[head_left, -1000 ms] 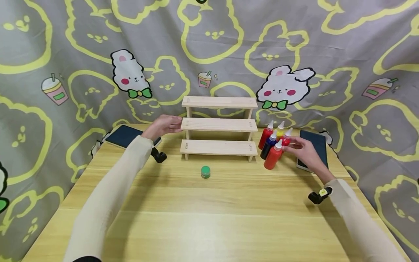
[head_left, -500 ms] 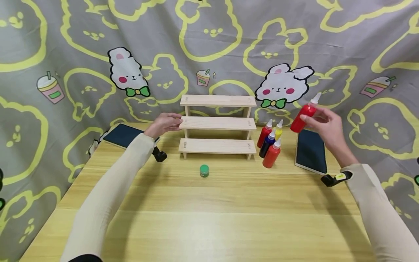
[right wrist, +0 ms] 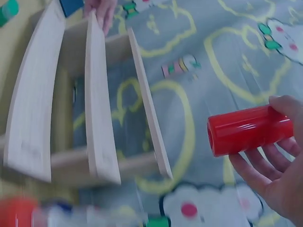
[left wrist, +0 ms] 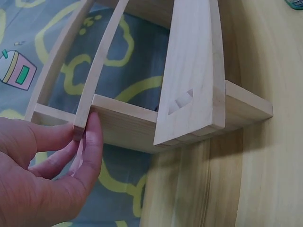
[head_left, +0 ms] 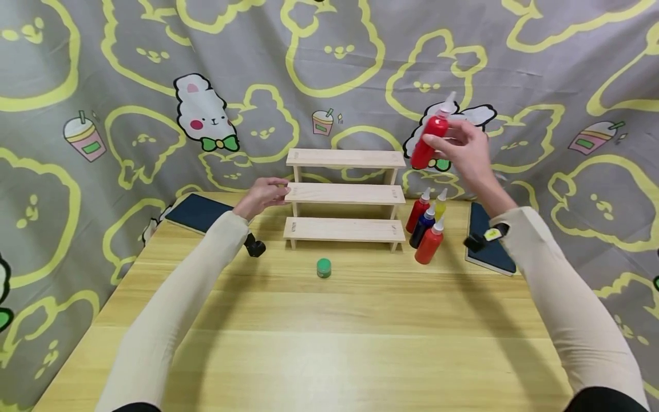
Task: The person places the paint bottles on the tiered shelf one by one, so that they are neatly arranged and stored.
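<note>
A three-tier wooden shelf (head_left: 345, 193) stands at the back of the table. My left hand (head_left: 264, 196) pinches the left end of its middle board; in the left wrist view the thumb and fingers (left wrist: 94, 142) close on that board's corner. My right hand (head_left: 465, 150) holds a red squeeze bottle (head_left: 431, 137) up in the air, right of the shelf's top tier, its white nozzle pointing up and tilted right. The right wrist view shows the bottle's base (right wrist: 218, 137) facing the shelf, with fingers wrapped round its body.
Right of the shelf stand a dark red bottle (head_left: 418, 213), a yellow one (head_left: 440, 206), a dark blue one (head_left: 422, 229) and an orange-red one (head_left: 429, 245). A green-lidded jar (head_left: 324, 268) sits in front. Dark notebooks lie at left (head_left: 198, 213) and right (head_left: 489, 246).
My right hand has taken the red squeeze bottle from the cluster, lifted it up to the right, then moved it left and higher toward the shelf. The left hand stays on the middle board.
</note>
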`<state>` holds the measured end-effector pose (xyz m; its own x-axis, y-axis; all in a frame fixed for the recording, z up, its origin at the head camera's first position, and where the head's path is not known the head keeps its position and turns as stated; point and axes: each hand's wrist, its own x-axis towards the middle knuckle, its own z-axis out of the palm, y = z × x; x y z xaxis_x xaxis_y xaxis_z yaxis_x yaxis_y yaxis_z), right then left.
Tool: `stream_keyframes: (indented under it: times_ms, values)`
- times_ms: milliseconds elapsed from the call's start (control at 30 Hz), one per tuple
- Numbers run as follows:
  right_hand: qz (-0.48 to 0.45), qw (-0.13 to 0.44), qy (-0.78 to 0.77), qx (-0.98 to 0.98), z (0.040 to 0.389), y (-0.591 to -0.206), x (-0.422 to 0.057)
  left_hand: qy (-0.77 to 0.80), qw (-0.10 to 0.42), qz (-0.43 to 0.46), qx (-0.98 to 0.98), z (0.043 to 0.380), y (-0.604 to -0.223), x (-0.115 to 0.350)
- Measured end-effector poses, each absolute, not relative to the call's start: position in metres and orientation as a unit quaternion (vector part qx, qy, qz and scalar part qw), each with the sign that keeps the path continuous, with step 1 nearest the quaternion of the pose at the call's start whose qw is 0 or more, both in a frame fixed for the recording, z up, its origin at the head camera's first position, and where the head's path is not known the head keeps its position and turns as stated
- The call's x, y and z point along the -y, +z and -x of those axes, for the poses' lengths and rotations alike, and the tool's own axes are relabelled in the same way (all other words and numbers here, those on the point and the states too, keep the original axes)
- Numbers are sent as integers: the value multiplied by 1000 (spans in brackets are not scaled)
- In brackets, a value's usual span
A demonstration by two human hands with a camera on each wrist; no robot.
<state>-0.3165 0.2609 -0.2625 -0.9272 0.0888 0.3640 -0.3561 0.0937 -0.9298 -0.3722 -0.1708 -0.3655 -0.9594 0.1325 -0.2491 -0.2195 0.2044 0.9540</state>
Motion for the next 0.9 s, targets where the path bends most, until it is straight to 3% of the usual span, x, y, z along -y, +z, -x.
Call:
stream_keyframes:
  times_ms: [500,900]
  values:
    - [-120,124,650,740,372,-279,-137,606,126,17,-785,372,-362,167]
    - [-128,172,626,750,410,-306,-64,599,107,-2,-793,370,-365,167]
